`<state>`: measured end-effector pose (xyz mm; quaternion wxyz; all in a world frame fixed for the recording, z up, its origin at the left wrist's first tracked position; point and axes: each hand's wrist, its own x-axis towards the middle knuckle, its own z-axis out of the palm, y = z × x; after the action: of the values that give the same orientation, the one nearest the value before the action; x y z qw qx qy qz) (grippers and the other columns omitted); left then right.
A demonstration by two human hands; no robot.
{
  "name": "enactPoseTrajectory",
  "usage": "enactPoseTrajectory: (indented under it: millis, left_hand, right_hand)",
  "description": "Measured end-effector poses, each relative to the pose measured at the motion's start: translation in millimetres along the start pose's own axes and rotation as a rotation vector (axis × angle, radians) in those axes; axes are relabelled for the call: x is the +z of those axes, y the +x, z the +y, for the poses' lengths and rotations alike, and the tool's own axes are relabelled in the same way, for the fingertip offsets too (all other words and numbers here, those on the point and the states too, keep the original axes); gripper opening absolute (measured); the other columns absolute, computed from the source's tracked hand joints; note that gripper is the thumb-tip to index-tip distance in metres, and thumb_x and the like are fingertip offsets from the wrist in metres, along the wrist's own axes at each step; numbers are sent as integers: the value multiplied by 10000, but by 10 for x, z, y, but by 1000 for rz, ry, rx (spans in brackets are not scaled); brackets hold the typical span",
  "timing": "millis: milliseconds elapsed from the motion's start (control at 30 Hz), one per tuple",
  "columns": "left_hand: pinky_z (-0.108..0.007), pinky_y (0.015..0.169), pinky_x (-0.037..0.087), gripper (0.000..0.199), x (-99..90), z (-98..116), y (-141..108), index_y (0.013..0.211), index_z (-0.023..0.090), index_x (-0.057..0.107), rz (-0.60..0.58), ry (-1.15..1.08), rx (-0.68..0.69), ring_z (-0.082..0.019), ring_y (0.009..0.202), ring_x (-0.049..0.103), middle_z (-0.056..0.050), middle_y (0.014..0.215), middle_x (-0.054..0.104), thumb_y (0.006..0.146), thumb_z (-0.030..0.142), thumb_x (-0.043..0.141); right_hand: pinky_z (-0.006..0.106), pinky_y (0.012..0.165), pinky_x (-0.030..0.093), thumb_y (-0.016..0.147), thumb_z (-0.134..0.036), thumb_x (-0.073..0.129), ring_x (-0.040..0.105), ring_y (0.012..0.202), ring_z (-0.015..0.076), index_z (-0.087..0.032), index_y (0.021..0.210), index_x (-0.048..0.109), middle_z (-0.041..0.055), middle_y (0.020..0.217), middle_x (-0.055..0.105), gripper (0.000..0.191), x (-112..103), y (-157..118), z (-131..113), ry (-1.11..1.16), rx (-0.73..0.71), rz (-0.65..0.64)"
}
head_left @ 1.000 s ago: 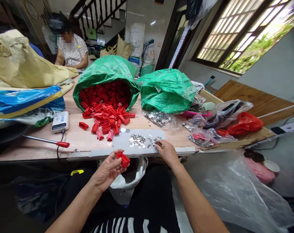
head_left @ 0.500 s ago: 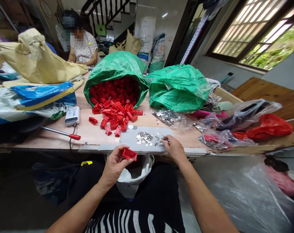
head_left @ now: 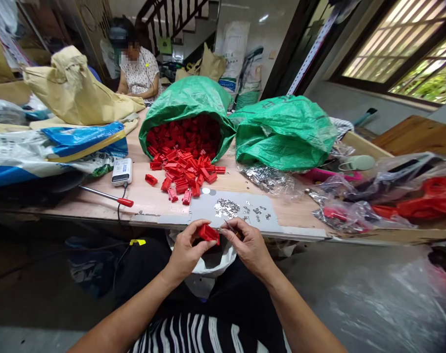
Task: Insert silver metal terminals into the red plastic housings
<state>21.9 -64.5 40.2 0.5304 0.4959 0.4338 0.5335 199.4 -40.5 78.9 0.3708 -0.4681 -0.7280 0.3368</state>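
Red part (head_left: 209, 234) is sitting between thumb and fingers of left hand (head_left: 188, 247), above white bag (head_left: 216, 268); they're clasping it. Right hand (head_left: 249, 246) is pinching a thin tool (head_left: 228, 226) just beside it, fingers curled.

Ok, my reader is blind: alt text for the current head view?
Left hand holding a red part, right hand beside it pinching a thin item, before a table with small metal pieces and a green bag spilling red parts.
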Motion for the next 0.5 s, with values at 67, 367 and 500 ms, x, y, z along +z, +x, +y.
enactPoseTrajectory:
  millis: [67, 367, 500]
  left_hand:
    - [-291, 771, 489, 439, -8, 30, 16, 1167, 191, 591, -140, -297, -219, -163, 816, 622, -57, 961, 656, 752, 287, 696]
    - [-257, 598, 474, 307, -8, 84, -27, 1123, 119, 629, -269, -792, -490, -115, 600, 588, -55, 805, 599, 863, 266, 557]
    - [-236, 562, 439, 312, 6, 78, -30, 1120, 102, 623, -298, -801, -502, -97, 540, 558, -40, 747, 570, 877, 275, 530]
  right_hand:
    - [224, 622, 428, 871, -299, 566, 554, 655, 121, -185, 855, 613, 3, 743, 632, 124, 35, 6, 9, 10, -22, 7]
    - [265, 705, 484, 876, -192, 554, 619, 765, 156, -206, 922, 626, 42, 859, 672, 86, 73, -9, 39, -46, -205, -33]
    - [283, 736, 491, 875, -157, 550, 622, 817, 166, -214, 932, 626, 49, 887, 674, 111, 56, -11, 39, -59, -274, -77]
